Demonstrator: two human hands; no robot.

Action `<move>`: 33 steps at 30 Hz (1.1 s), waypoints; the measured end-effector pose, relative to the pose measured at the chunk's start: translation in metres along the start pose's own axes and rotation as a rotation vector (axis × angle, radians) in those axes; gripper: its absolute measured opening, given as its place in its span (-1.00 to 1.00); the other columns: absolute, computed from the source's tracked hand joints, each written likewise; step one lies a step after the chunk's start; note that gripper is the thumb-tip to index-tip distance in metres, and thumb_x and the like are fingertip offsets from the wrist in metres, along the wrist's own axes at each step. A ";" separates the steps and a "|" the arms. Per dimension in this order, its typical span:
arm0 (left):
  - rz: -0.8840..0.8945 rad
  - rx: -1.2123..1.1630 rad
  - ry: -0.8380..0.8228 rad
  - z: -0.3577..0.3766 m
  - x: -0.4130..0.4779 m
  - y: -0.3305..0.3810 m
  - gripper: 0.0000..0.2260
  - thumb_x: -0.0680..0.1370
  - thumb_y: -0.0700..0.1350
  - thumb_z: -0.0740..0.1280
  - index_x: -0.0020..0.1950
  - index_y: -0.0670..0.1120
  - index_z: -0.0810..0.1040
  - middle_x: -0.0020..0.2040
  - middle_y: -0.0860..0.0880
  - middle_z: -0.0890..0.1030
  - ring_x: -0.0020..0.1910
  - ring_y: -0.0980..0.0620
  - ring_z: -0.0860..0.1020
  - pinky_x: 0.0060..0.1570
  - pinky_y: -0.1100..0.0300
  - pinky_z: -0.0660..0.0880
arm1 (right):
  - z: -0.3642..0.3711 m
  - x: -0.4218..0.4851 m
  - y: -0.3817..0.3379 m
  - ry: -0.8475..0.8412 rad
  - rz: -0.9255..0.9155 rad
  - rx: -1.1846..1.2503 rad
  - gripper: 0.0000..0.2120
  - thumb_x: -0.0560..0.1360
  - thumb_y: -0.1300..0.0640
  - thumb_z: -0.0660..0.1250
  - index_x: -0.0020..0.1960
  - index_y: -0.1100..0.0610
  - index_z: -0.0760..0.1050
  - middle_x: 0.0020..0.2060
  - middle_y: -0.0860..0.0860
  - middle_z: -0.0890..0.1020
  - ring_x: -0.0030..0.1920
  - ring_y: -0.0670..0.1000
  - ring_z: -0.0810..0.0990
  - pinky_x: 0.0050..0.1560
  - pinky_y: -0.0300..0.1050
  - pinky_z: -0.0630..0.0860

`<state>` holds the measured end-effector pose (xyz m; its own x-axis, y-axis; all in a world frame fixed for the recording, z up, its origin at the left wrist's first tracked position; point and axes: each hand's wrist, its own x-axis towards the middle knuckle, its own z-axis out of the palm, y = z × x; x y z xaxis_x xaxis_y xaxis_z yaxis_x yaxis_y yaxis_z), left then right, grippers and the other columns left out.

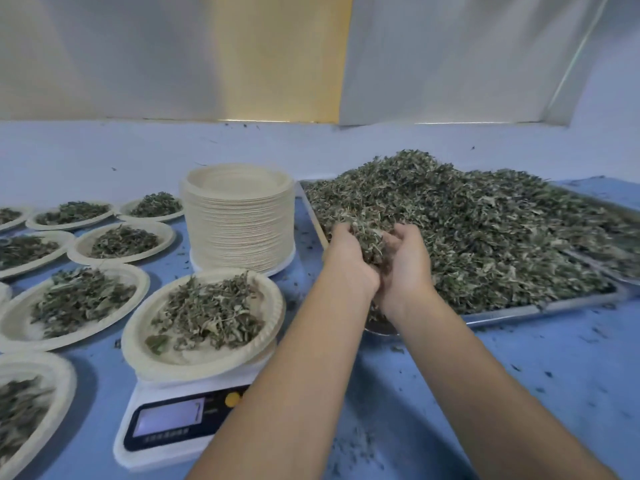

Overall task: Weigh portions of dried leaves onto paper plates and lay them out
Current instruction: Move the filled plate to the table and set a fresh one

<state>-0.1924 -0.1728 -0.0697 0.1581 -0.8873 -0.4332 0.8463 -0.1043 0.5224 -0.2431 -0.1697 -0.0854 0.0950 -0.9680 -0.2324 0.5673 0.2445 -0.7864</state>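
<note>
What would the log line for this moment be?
left hand, right hand: cupping leaves | over: tray | plate: on scale, loaded

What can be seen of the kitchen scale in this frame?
The scale is a flat, white, plastic-looking unit standing on the blue table at the front left. Its dark front panel holds a lit grey display, whose reading is too blurred to make out, and a yellow button. A paper plate of dried leaves sits on its platform, overhanging it. The left forearm hides its right front corner.
</note>
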 end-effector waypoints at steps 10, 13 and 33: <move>0.128 0.582 -0.001 -0.002 0.015 -0.015 -0.51 0.48 0.21 0.32 0.27 -0.08 0.51 0.30 -0.02 0.48 0.30 0.00 0.37 0.35 0.01 0.14 | -0.028 0.023 -0.012 0.203 0.007 -0.086 -0.85 0.53 0.21 0.18 -0.20 0.15 0.44 -0.02 0.09 0.61 -0.07 -0.02 0.54 -0.18 -0.26 0.36; 0.176 0.464 -0.064 -0.005 0.013 -0.012 -0.62 0.58 0.11 0.19 0.22 -0.13 0.54 0.18 -0.03 0.57 0.14 0.06 0.48 0.28 0.15 0.18 | -0.027 0.028 -0.010 0.246 -0.027 -0.130 -0.87 0.50 0.25 0.22 -0.21 0.13 0.45 -0.25 -0.02 0.49 -0.17 -0.06 0.47 0.22 -0.12 0.32; 0.218 0.206 -0.237 -0.046 -0.031 0.040 -0.78 0.60 -0.20 0.11 0.02 -0.19 0.55 0.18 -0.15 0.60 0.08 0.00 0.60 -0.04 0.23 0.53 | 0.034 -0.010 0.021 0.109 -0.545 -0.239 -0.85 0.55 0.32 0.25 0.08 0.15 0.46 -0.08 0.02 0.56 -0.06 -0.04 0.55 0.05 -0.17 0.52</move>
<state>-0.1395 -0.1287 -0.0691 0.1803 -0.9755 -0.1263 0.6820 0.0314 0.7307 -0.2041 -0.1572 -0.0798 -0.2490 -0.9491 0.1929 0.3103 -0.2668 -0.9124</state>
